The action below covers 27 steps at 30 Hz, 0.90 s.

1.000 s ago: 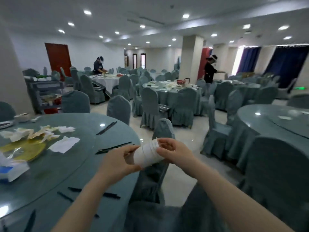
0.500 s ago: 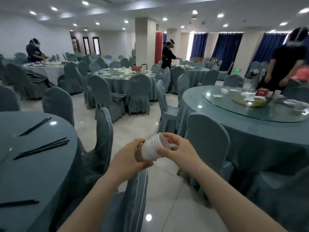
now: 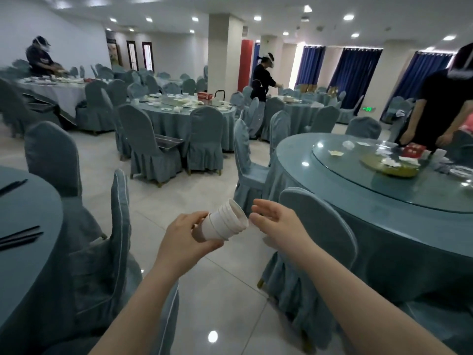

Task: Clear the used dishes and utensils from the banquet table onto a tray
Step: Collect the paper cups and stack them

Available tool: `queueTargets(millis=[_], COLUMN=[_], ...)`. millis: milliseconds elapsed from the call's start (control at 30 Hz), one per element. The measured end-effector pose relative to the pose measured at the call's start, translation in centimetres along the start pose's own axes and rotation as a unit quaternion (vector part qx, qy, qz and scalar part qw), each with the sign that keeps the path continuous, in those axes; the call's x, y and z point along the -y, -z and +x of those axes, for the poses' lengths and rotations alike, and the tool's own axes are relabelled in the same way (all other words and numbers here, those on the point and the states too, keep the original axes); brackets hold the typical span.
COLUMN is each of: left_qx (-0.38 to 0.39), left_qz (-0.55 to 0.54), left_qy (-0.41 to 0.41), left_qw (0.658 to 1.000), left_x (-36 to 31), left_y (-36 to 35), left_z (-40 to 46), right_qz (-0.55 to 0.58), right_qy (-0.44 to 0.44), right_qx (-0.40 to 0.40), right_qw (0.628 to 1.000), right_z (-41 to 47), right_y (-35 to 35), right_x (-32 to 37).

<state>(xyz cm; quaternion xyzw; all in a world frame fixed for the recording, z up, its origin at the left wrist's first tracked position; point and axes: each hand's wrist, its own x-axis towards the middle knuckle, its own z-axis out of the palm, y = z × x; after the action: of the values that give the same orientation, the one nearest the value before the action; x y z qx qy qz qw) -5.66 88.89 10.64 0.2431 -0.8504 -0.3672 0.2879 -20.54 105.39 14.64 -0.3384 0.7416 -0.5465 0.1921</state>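
Observation:
A stack of white paper cups lies sideways in mid-air over the aisle, rims toward the right. My left hand grips its lower end. Just right of the rims, my right hand is off the stack, fingers relaxed and loosely spread, holding nothing. The round banquet table I face away from sits at the left edge with black chopsticks on its teal cloth. No tray shows near me.
Teal-covered chairs stand close left and right of the tiled aisle. Another round table with a glass turntable, napkins and a red box stands at right, a person in black beside it. More tables and two people fill the back.
The view has swung right, away from my table. My right hand has let go of the cup stack and drawn slightly away; the left hand still holds it.

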Motion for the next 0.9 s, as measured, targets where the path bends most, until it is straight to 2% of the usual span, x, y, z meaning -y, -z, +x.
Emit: queueTargets(millis=[100, 200, 600, 733, 900], left_qx=[-0.029, -0.044, -0.176, -0.232, -0.251], left_qz=[-0.012, -0.014, -0.041, -0.040, -0.021], left_qy=[0.040, 0.080, 0.161, 0.179, 0.217], left_qw=[0.999, 0.996, 0.970, 0.955, 0.943], left_x=[1.4, 3.0, 8.6, 11.5, 17.7], left_y=[-0.7, -0.8, -0.9, -0.3, 2.5], left_z=[2.8, 6.4, 27.4, 33.7, 42.9], right_qz=[0.032, 0.029, 0.044, 0.053, 0.085], right_qy=[-0.018, -0.019, 0.058, 0.082, 0.085], right_qx=[-0.008, 0.017, 0.143, 0.180, 0.215], right_qw=[0.999, 0.999, 0.987, 0.979, 0.969], right_z=[4.4, 10.0, 38.5, 48.1, 59.9], right_y=[0.4, 0.2, 0.9, -1.5, -7.0], right_x=[-1.7, -2.7, -3.0, -1.8, -0.9])
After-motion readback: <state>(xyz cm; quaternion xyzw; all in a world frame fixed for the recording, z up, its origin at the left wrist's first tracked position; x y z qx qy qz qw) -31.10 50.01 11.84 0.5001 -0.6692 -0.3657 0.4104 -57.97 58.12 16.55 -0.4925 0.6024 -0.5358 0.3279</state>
